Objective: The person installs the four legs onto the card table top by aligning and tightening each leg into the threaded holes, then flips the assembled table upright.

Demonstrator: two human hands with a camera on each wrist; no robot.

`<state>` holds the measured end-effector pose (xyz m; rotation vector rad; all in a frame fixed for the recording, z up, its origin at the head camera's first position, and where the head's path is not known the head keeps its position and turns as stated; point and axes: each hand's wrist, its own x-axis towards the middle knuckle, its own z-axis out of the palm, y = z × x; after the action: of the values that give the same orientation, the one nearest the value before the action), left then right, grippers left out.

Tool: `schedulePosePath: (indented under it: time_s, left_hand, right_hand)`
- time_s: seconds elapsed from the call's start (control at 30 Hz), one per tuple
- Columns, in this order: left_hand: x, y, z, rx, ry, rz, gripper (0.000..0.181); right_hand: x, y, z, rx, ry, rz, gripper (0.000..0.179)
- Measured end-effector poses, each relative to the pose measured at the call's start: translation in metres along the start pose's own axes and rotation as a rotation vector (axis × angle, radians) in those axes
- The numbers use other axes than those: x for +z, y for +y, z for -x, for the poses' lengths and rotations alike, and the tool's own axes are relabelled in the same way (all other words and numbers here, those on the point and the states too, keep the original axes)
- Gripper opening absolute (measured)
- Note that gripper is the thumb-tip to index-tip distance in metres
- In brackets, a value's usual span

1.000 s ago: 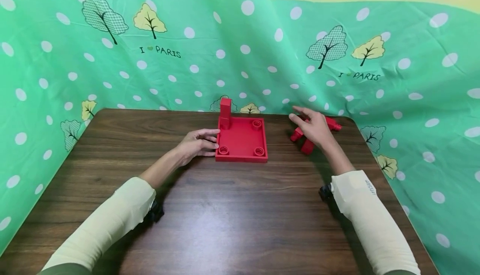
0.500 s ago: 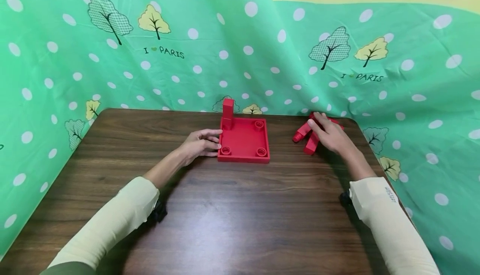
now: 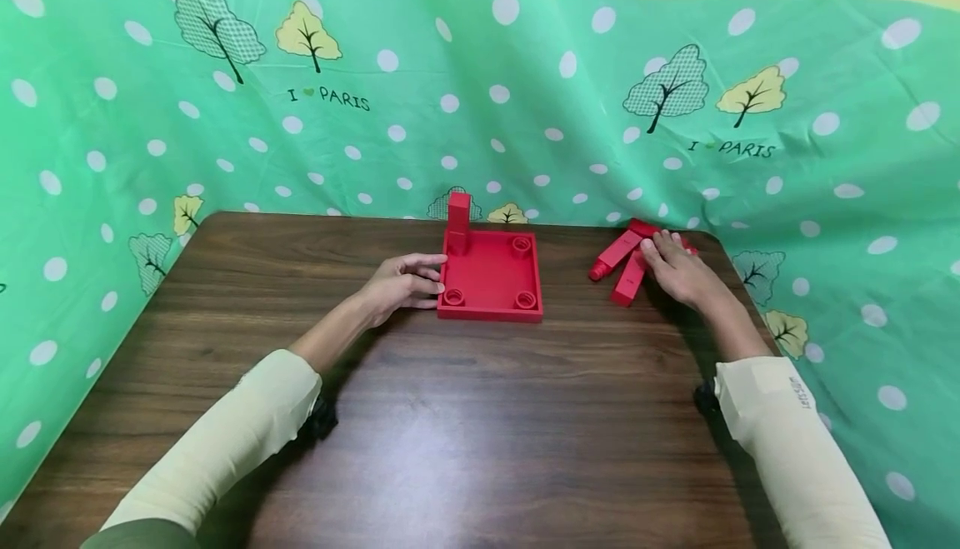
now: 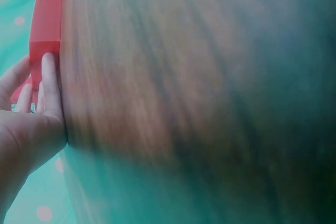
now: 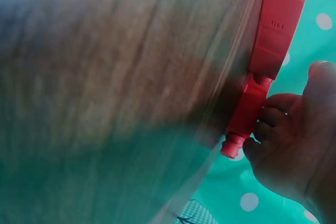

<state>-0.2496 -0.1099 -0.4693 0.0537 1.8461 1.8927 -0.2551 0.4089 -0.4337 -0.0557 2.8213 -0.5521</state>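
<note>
A square red tray-like base (image 3: 491, 316) lies on the table, with round threaded sockets in three corners. A red block-shaped leg (image 3: 458, 216) stands upright in its far left corner. My left hand (image 3: 393, 289) touches the base's left side with fairly straight fingers; in the left wrist view they lie against the red wall (image 4: 46, 19). At the right, several loose red legs with threaded ends lie together, among them a near leg (image 3: 628, 280) and a left leg (image 3: 615, 254). My right hand (image 3: 686, 274) rests over the far-right leg (image 5: 249, 108), its thumb apart from the other fingers.
The dark wooden table (image 3: 480, 432) ends at the back against a green dotted cloth (image 3: 480, 57). This cloth also hangs along both sides. Small black wrist cameras (image 3: 322, 420) sit below the sleeves.
My right hand has moved right, from above the left loose leg to the far-right one, uncovering the legs at its left. The left hand stays at the base.
</note>
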Motion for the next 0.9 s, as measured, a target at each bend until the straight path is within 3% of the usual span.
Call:
schedulePosePath:
  time_s: [0.9]
  left_hand:
    - [-0.001,0.001,0.001,-0.005,-0.01,-0.005,0.066]
  right_hand:
    - [0.0,0.019,0.038,0.05,-0.035,0.082,0.112]
